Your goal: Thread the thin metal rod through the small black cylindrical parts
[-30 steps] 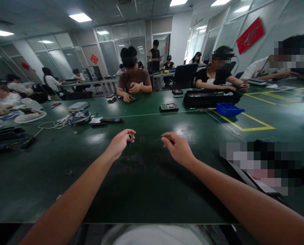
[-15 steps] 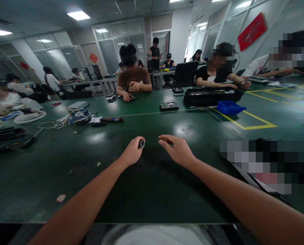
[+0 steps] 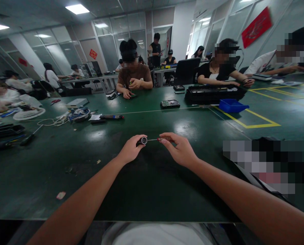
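Near the middle of the view, my left hand [image 3: 131, 149] is closed around a small dark cylinder [image 3: 143, 140] whose round, light-rimmed end faces me. Facing it, my right hand [image 3: 179, 148] pinches a slim screwdriver [image 3: 158, 139] with a reddish handle, mostly covered by the fingers. Its thin metal shaft points left, and the tip meets or nearly meets the side of the cylinder. Both hands are over the green table [image 3: 152, 190].
A circuit-board drive [image 3: 170, 103] lies ahead, with a blue tray [image 3: 233, 105] and a long black casing [image 3: 213, 95] to its right. Cables [image 3: 78, 115] and a dark tool [image 3: 112, 117] are at left. A person [image 3: 134, 73] sits opposite; others sit around.
The hands have come slightly closer together. The screwdriver's shaft now shows clearly, reaching the cylinder, and the cylinder's end has shifted a little right and up.
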`<state>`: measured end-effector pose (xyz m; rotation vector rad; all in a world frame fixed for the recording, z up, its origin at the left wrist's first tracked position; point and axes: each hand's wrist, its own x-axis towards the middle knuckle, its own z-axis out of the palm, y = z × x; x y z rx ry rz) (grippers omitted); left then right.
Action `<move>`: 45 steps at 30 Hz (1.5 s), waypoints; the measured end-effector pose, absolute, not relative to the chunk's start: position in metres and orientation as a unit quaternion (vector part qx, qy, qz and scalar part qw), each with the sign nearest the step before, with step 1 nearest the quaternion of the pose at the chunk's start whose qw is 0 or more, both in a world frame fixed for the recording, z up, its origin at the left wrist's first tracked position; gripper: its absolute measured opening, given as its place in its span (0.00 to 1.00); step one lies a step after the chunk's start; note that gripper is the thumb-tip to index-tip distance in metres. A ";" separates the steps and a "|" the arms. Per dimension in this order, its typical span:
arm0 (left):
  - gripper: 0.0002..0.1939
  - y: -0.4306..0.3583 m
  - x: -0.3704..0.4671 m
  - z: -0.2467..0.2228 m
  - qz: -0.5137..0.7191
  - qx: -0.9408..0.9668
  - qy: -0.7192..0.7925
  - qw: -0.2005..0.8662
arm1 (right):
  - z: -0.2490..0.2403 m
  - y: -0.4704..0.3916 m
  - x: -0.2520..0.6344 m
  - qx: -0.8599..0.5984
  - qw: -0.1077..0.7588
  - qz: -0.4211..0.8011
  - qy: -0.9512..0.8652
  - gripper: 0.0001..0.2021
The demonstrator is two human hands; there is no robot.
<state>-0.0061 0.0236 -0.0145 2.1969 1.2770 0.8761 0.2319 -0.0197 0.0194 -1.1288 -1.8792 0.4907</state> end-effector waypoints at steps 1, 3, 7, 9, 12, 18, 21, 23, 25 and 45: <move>0.18 0.024 -0.006 -0.015 0.319 0.799 0.458 0.224 | 0.019 -0.019 0.232 -0.453 0.430 0.196 -0.756 0.12; 0.19 0.024 -0.006 -0.016 0.324 0.801 0.452 0.221 | 0.019 -0.019 0.232 -0.454 0.429 0.196 -0.756 0.12; 0.20 0.025 -0.008 -0.019 0.320 0.805 0.451 0.214 | 0.018 -0.018 0.231 -0.454 0.438 0.194 -0.751 0.12; 0.20 0.024 -0.008 -0.019 0.317 0.807 0.451 0.210 | 0.018 -0.019 0.231 -0.455 0.439 0.195 -0.750 0.12; 0.21 0.023 -0.009 -0.017 0.318 0.806 0.454 0.206 | 0.022 -0.020 0.232 -0.466 0.435 0.191 -0.746 0.11; 0.21 0.019 -0.007 -0.012 0.312 0.810 0.456 0.199 | 0.024 -0.021 0.234 -0.502 0.417 0.152 -0.743 0.16; 0.22 0.017 -0.006 -0.011 0.305 0.808 0.461 0.202 | 0.022 -0.019 0.235 -0.517 0.417 0.123 -0.737 0.23; 0.22 0.017 -0.006 -0.011 0.303 0.807 0.462 0.207 | 0.021 -0.019 0.235 -0.520 0.412 0.120 -0.739 0.25; 0.22 0.018 -0.007 -0.012 0.302 0.805 0.464 0.213 | 0.021 -0.018 0.235 -0.518 0.405 0.120 -0.743 0.25; 0.20 0.016 -0.005 -0.011 0.286 0.820 0.455 0.197 | 0.023 -0.017 0.233 -0.497 0.359 0.201 -0.764 0.15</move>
